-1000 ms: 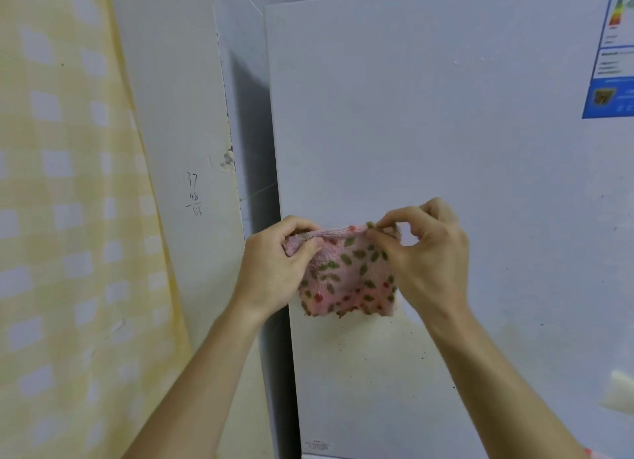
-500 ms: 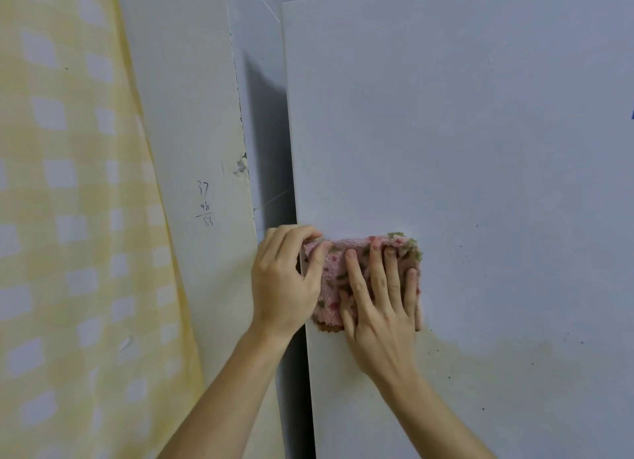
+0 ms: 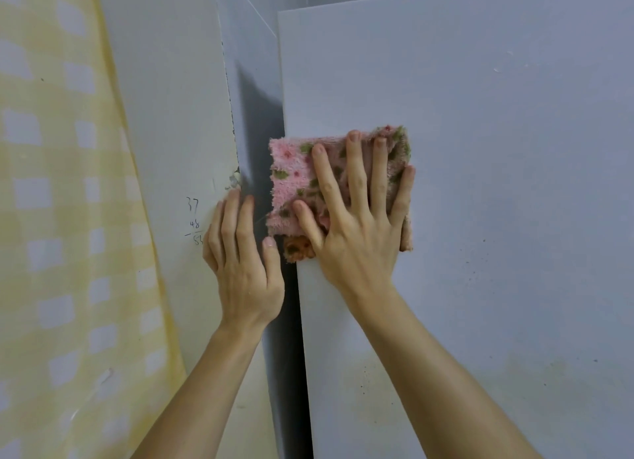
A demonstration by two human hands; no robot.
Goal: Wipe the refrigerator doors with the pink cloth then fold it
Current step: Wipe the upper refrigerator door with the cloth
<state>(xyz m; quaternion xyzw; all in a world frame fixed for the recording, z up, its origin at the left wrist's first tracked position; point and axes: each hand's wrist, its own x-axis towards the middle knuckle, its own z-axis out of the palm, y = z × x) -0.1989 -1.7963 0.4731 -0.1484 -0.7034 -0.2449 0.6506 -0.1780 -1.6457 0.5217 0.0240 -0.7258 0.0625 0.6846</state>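
The pink cloth (image 3: 291, 177), fluffy with green and red flecks, lies folded flat against the white refrigerator door (image 3: 480, 184) near the door's left edge. My right hand (image 3: 356, 218) presses it to the door with straight, spread fingers. My left hand (image 3: 240, 259) is just left of the cloth, fingers straight and pointing up, in front of the dark gap between the door edge and the wall, holding nothing. An orange patch of the cloth peeks out under my right thumb.
A white wall (image 3: 164, 115) with pencilled numbers and a chipped corner stands left of the refrigerator. A yellow checked curtain (image 3: 58, 218) hangs at the far left. The lower part of the door carries brownish smudges and specks (image 3: 446, 372).
My right hand went from pinching the cloth to pressing it flat on the door, then slid it upward. My left hand let go of the cloth and now sits beside it.
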